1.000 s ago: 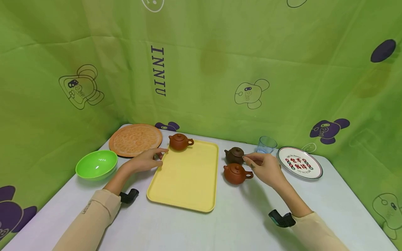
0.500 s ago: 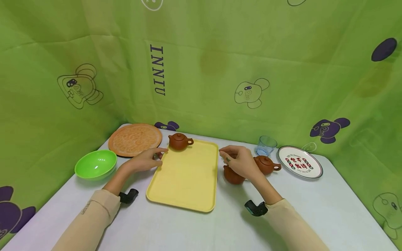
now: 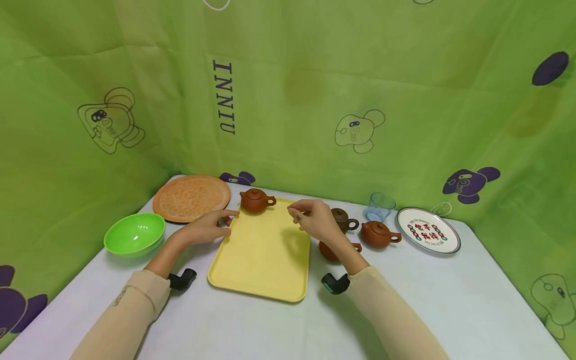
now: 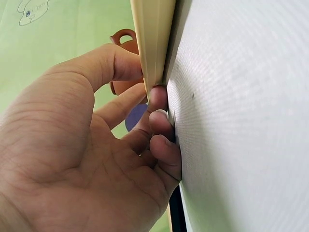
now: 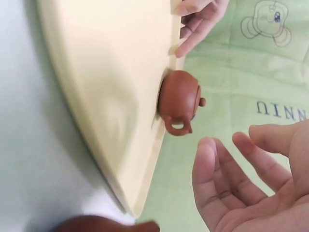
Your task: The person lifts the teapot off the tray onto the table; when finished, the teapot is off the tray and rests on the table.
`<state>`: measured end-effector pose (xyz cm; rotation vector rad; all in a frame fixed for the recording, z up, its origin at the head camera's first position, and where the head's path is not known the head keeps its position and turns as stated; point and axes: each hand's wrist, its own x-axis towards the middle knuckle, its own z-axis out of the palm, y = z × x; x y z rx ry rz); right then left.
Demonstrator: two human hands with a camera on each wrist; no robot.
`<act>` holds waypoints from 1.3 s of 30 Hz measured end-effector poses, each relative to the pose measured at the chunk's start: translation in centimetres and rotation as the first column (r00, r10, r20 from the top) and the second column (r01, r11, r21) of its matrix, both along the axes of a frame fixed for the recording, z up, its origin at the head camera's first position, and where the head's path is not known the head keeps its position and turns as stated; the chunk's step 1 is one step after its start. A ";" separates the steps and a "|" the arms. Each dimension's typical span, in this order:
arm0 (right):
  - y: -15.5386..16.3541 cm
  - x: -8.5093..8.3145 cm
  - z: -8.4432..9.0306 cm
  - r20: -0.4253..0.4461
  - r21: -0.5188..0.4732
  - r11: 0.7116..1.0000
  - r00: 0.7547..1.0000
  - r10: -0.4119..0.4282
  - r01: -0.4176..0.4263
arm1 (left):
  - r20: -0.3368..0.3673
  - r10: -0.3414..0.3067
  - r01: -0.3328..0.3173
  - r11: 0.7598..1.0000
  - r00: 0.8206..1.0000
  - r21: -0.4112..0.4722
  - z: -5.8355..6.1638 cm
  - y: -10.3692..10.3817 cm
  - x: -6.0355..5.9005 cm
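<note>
My left hand (image 3: 204,229) holds the left edge of a yellow rectangular tray (image 3: 258,255). In the left wrist view, the thumb lies against the tray's rim (image 4: 153,38) and the fingers curl below it. A reddish-brown teapot (image 3: 255,201) stands at the tray's far left corner. Above the tray's far right part hovers my right hand (image 3: 315,220), its fingers loosely bent with nothing between them. In the right wrist view, the teapot (image 5: 178,96) on the tray lies beyond those fingertips, its handle nearest them.
Right of the tray stand a dark brown teapot (image 3: 343,219) and two reddish-brown ones, the nearer teapot (image 3: 329,251) partly hidden by my forearm, the other teapot (image 3: 377,235) farther right. Behind are a blue glass (image 3: 380,206) and white plate (image 3: 427,230). A green bowl (image 3: 135,234) and round orange mat (image 3: 191,197) sit left.
My right hand has left the dark teapot and moved left over the tray, uncovering the rightmost reddish-brown teapot. The left hand stays at the tray's edge.
</note>
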<state>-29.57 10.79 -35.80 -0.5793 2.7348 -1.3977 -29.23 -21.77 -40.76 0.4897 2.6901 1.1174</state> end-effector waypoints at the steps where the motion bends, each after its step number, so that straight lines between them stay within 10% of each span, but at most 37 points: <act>1: -0.2 -0.2 0.0 0.000 -0.006 1.000 1.000 -0.004 0.004 | -0.003 -0.003 0.003 1.000 1.000 0.000 0.0 0.0 -0.1; 39: -5.8 -5.6 -3.3 0.085 -0.084 0.979 0.981 -0.177 0.184 | 0.000 -0.002 0.002 1.000 1.000 -0.009 0.0 0.0 -0.3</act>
